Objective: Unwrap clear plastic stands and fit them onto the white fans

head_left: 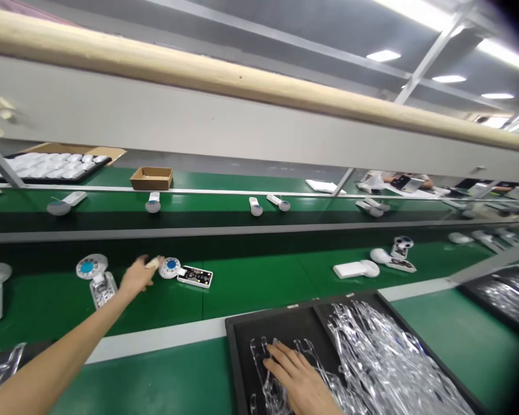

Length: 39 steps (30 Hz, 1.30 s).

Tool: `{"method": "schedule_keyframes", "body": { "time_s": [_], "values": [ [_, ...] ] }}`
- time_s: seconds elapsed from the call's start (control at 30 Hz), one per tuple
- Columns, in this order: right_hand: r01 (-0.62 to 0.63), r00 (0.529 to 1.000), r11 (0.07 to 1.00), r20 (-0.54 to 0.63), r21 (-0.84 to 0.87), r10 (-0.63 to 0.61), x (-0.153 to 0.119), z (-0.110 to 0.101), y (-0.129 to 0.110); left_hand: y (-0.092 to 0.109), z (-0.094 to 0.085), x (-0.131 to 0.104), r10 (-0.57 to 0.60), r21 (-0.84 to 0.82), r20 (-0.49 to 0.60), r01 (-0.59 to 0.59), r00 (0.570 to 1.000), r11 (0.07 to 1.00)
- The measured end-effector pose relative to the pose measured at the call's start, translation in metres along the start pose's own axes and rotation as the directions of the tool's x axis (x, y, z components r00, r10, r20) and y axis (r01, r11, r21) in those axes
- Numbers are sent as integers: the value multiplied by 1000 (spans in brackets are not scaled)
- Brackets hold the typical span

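My left hand (137, 278) is stretched out over the green belt, fingers apart. A pale covering, perhaps a finger cot, shows at one fingertip, right beside a white round-headed device (170, 268). That device has a blue disc in its head and an exposed black circuit board in its handle. Left of the hand lies a similar opened device (92, 267), partly behind my forearm. My right hand (296, 374) rests palm down in a black tray (281, 324), fingers extended over clear plastic parts (389, 357); its grip on any of them does not show.
More white devices (357, 269) lie farther right on the belt. A raised rail (242, 230) separates a second belt behind, where a small cardboard box (151, 178) stands. Another tray of clear parts (508, 294) is at right. Beyond are co-workers' hands.
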State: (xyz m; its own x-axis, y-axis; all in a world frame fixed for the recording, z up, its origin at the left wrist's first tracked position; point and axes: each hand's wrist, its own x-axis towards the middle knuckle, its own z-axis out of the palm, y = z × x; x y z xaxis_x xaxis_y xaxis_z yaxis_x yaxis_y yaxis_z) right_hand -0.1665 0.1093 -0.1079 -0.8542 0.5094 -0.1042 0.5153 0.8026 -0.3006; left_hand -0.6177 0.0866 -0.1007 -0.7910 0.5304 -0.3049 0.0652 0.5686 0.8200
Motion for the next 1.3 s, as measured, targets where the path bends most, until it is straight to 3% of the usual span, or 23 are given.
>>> {"method": "schedule_keyframes", "body": {
  "time_s": [0.1,0.17,0.27,0.4,0.47,0.53,0.63,0.77,0.93,1.03,1.1,1.13,1.2,1.23,1.3],
  "values": [
    [-12,986,996,-163,89,26,-1,-13,2,4,36,0,-107,-101,155,123,982,987],
    [-82,960,980,-251,181,126,-1,-23,-3,8,46,-2,-91,-177,169,121,981,977],
    [-149,902,949,-356,277,246,15,-30,-27,21,43,-21,17,-242,106,9,994,970],
    [-70,835,963,-513,261,199,73,-29,-76,50,31,-76,234,-304,48,-209,971,929],
    [-56,813,969,-553,239,183,102,-28,-99,63,28,-106,277,-395,80,-224,958,891],
    [-60,793,974,-582,219,180,123,-26,-118,71,27,-129,254,-475,150,-156,956,866],
    [-101,768,977,-609,189,198,136,-21,-134,78,25,-149,243,-504,227,-100,943,858],
    [-194,726,967,-639,165,255,133,-5,-139,84,17,-157,205,-521,256,-43,945,852],
    [-144,784,937,-540,318,304,122,3,-132,75,14,-166,196,-634,251,8,948,773],
    [-90,785,946,-563,310,259,116,-3,-131,54,21,-170,254,-692,419,125,872,711],
    [-45,786,954,-580,296,217,112,-8,-134,42,25,-172,227,-649,549,239,804,722],
    [-20,791,949,-575,315,208,112,-10,-135,37,26,-173,201,-624,573,265,794,735],
    [-4,790,884,-541,467,289,114,-14,-137,33,28,-176,165,-607,526,232,835,760],
    [-17,772,809,-506,587,384,118,-16,-137,32,28,-179,166,-611,468,183,868,770],
    [-45,682,577,-396,816,615,130,-20,-134,33,30,-185,185,-622,356,84,916,779]
  ]
}}
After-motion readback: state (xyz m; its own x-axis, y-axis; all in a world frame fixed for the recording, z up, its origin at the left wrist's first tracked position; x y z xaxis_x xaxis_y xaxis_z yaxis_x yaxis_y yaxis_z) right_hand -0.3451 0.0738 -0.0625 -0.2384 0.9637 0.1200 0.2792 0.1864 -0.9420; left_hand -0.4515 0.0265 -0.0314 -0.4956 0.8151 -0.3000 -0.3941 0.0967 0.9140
